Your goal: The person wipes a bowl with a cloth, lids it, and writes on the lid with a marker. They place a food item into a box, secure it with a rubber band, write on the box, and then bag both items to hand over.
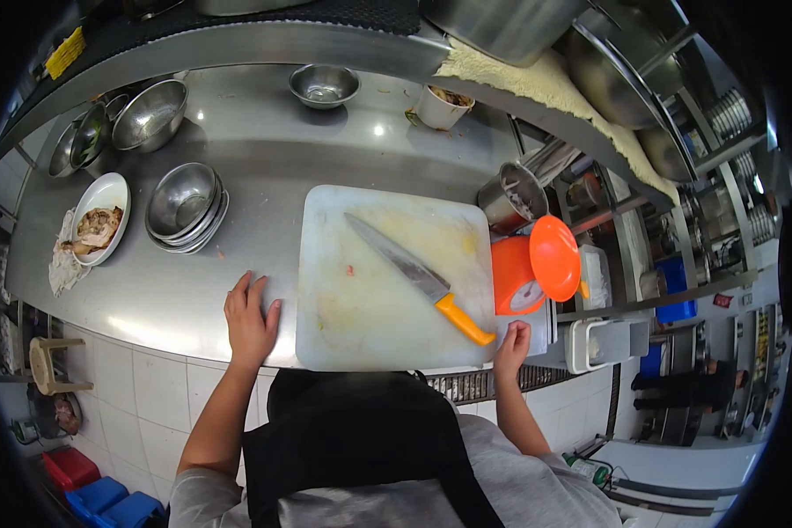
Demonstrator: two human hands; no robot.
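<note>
Well, tapered knife (421, 280) on scuffed board (361, 321), left grip (252, 327) spread loose, right grip (511, 345) unclear

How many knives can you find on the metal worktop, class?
1: the yellow-handled knife, lying diagonally on the white cutting board, blade tip pointing away from the person, handle end near the right hand. Others may be hidden behind or inside containers.
</note>
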